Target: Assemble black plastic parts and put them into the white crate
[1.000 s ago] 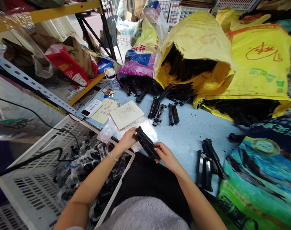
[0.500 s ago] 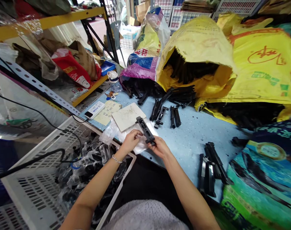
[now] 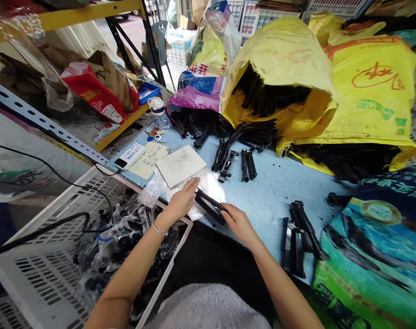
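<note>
While black part (image 3: 209, 211) is pinched by nearly closed left hand (image 3: 181, 201) and right hand (image 3: 240, 225), loose parts (image 3: 251, 165) left on desk (image 3: 262, 196), wrapped pieces (image 3: 115, 249) heaped in crate (image 3: 57, 249).

held part (image 3: 209, 210): smooth, plastic-looking | crate (image 3: 33, 244): matt plastic | yellow sack (image 3: 279, 55): crinkled, glossy plastic | shirt (image 3: 208, 306): textured cloth

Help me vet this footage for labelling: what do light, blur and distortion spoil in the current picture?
Head view: glare washes out the white plastic; head view: shadow merges the dark contents of the open yellow sack; head view: fine detail on the held black part is hard to make out; head view: wide-angle stretching at the edges, as on the white crate.
</note>
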Tool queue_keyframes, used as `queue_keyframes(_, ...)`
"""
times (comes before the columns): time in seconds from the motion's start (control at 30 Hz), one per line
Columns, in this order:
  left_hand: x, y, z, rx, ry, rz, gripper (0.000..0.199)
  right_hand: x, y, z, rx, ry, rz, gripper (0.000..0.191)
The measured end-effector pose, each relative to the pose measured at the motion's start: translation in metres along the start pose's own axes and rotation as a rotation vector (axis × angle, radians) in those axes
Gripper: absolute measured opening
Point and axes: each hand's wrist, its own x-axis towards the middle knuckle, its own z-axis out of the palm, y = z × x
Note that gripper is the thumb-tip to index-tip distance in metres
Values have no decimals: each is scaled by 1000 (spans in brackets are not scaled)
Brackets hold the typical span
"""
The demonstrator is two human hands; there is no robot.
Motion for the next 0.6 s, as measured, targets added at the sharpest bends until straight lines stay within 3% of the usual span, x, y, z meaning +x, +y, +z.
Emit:
queue_keyframes(0.17,-26,40,21,16,-133,344,86,10,-8,33,528,132,256,31)
queue_keyframes(0.23,-31,51,26,0,-142,357,82,1,-14,43,705,112,230,32)
queue_keyframes(0.33,-40,59,15,2,-94,243,63,-22,-26,42,817,-82,174,34)
queue_keyframes(0.4,-57,59,-8,-32,-60,146,50,-41,-32,28,720,-211,118,34)
queue_keyframes(0.47,-86,52,-38,-72,-101,21,45,-62,-34,2,450,-245,30,33)
queue_keyframes(0.53,-120,30,-65,-58,-249,-133,46,-88,-29,-34,90,-123,-1,29)
queue_keyframes(0.6,-153,-4,-75,11,-409,-284,46,-116,-17,-73,-299,169,103,27)
